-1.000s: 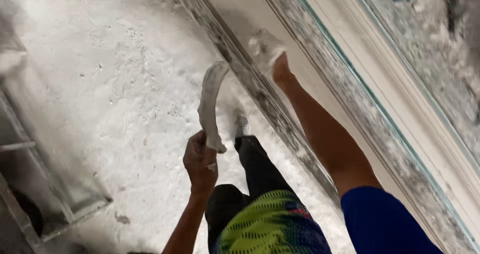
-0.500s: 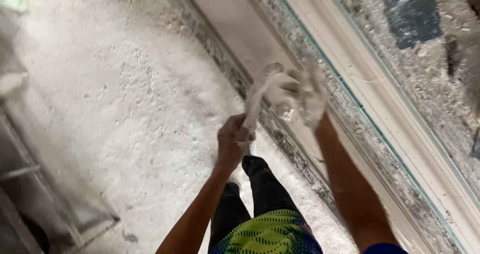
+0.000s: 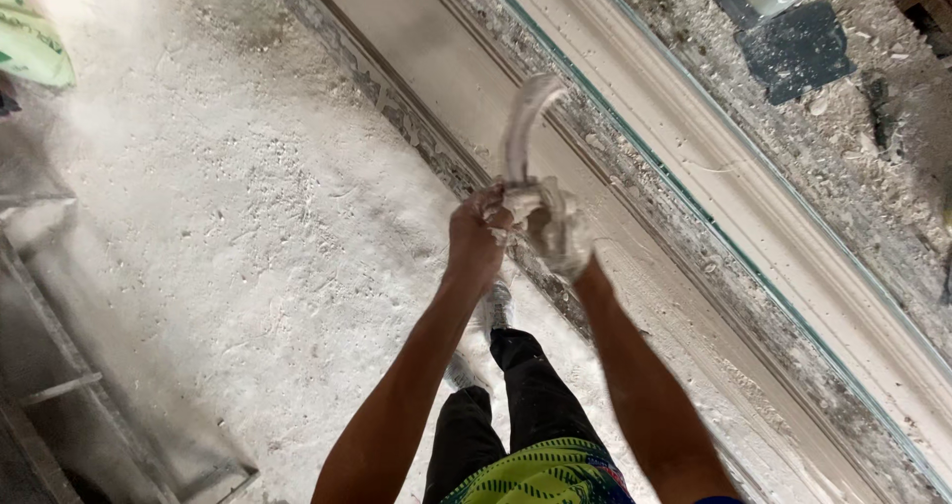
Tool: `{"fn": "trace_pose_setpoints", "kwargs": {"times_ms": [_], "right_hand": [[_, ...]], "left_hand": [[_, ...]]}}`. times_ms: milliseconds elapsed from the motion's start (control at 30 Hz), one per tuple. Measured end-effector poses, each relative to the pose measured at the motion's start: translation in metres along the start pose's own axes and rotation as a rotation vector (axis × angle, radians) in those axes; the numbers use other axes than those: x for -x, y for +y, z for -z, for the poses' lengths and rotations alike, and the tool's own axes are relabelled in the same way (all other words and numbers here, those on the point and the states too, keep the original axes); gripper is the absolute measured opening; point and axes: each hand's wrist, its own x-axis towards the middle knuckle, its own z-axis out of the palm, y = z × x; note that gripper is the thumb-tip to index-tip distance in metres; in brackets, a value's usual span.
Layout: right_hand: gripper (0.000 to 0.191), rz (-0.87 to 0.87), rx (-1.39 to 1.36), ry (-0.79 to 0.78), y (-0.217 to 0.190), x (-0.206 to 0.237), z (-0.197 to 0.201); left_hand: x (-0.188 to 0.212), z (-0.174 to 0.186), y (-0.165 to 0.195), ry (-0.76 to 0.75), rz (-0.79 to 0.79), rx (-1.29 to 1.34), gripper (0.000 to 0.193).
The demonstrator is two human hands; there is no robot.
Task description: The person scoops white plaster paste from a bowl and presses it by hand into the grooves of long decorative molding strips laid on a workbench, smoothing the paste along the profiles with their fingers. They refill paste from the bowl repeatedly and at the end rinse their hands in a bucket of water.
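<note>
Both hands meet over the long pale moulding surface: left hand and plaster-caked right hand, fingers clamped on a curved white tool rising above them. Green sack top left, dark square slab top right.

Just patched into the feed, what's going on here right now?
A person stands on a plaster-dusted floor beside a long moulded plaster strip. Both hands meet in front of them: the left hand and the plaster-coated right hand grip the lower end of a curved, plaster-caked tool whose blade points upward.
</note>
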Motion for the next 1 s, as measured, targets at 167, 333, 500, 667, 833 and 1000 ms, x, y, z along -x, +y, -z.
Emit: {"fn": "trace_pose_setpoints", "kwargs": {"times_ms": [167, 333, 500, 667, 833, 1000], "right_hand": [[0.037, -0.31, -0.316, -0.114, -0.022, 0.021, 0.06], [0.049, -0.281, -0.236, 0.254, 0.005, -0.004, 0.038], [0.063, -0.057, 0.376, 0.278, -0.001, 0.058, 0.048], [0.079, 0.499, 1.246, 0.251, -0.036, 0.148, 0.088], [0.089, 0.012, 1.336, -0.052, -0.027, 0.127, 0.057], [0.075, -0.063, 1.291, -0.157, 0.033, -0.001, -0.01]], "left_hand": [[0.001, 0.03, -0.013, -0.006, -0.156, -0.036, 0.032], [-0.007, 0.057, -0.021, -0.048, -0.278, 0.119, 0.033], [0.016, 0.075, -0.024, -0.05, -0.27, 0.133, 0.043], [0.029, 0.096, -0.029, 0.029, -0.258, 0.044, 0.038], [0.025, 0.11, -0.023, 0.091, -0.187, 0.192, 0.037], [0.014, 0.134, -0.007, 0.136, -0.251, 0.309, 0.034]]}}
